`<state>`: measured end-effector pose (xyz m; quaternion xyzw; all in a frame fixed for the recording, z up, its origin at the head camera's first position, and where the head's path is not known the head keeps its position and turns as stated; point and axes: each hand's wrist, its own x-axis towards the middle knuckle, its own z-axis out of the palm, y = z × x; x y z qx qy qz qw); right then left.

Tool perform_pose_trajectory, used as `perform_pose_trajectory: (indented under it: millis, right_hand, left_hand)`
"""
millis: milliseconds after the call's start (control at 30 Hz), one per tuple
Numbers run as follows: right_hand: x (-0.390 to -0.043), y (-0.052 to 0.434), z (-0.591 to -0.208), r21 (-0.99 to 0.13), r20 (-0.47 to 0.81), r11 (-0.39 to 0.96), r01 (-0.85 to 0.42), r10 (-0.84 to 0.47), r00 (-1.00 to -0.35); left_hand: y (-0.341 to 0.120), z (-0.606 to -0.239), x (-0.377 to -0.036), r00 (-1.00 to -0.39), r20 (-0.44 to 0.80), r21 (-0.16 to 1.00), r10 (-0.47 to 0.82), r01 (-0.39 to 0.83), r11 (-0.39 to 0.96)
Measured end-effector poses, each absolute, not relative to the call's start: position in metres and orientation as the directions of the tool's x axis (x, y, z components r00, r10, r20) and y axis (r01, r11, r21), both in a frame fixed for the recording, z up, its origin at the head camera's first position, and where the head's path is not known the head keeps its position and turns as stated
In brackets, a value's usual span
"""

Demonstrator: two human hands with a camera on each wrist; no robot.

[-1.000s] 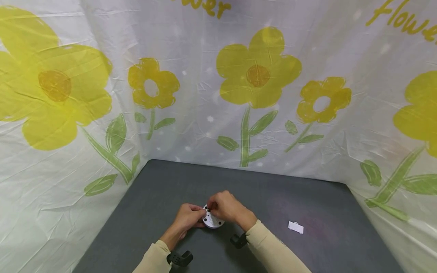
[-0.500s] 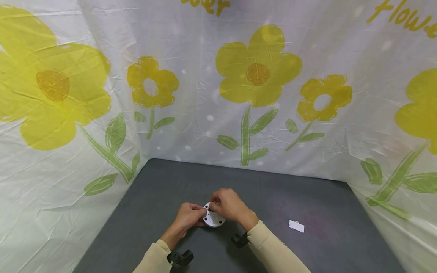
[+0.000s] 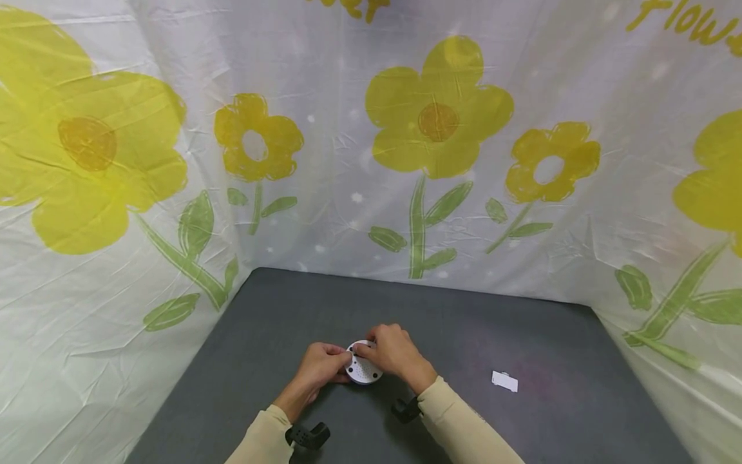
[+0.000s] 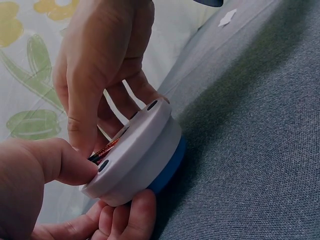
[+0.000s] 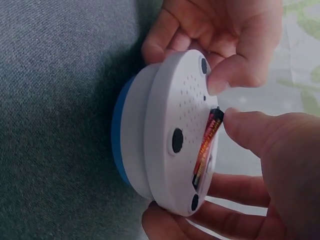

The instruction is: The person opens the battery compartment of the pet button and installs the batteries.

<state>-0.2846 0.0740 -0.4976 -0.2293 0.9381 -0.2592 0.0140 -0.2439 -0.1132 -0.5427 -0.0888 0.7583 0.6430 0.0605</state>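
A round white device (image 3: 363,370) with a blue underside (image 5: 117,135) and black rubber feet lies tilted on the grey table. My left hand (image 3: 320,366) grips its rim, thumb (image 4: 47,162) on the white face and fingers (image 4: 125,220) beneath. My right hand (image 3: 395,351) curls round the opposite rim. Its thumb (image 5: 262,142) presses the end of a red and black battery (image 5: 206,145), which lies partly in the slot of the device (image 5: 170,135). The battery (image 4: 105,149) shows between both hands.
A small white cover piece (image 3: 504,381) lies on the grey table (image 3: 464,328) to the right of my hands. Flower-printed sheeting (image 3: 435,129) walls the table at the back and both sides. Black wrist mounts (image 3: 307,436) sit on my sleeves.
My right hand has come down onto the device, bringing the battery into its slot. My left hand has kept its grip on the rim.
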Motion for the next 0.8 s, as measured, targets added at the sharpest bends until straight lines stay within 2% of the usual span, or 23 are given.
perform_pose_trajectory:
  millis: [800]
  right_hand:
    - [-0.2853, 0.0687, -0.4928, -0.553, 0.044, 0.749, -0.365, -0.411, -0.911]
  left_hand:
    - [-0.1136, -0.5420, -0.2453, -0.975, -0.222, 0.961, -0.012, -0.221, 0.165]
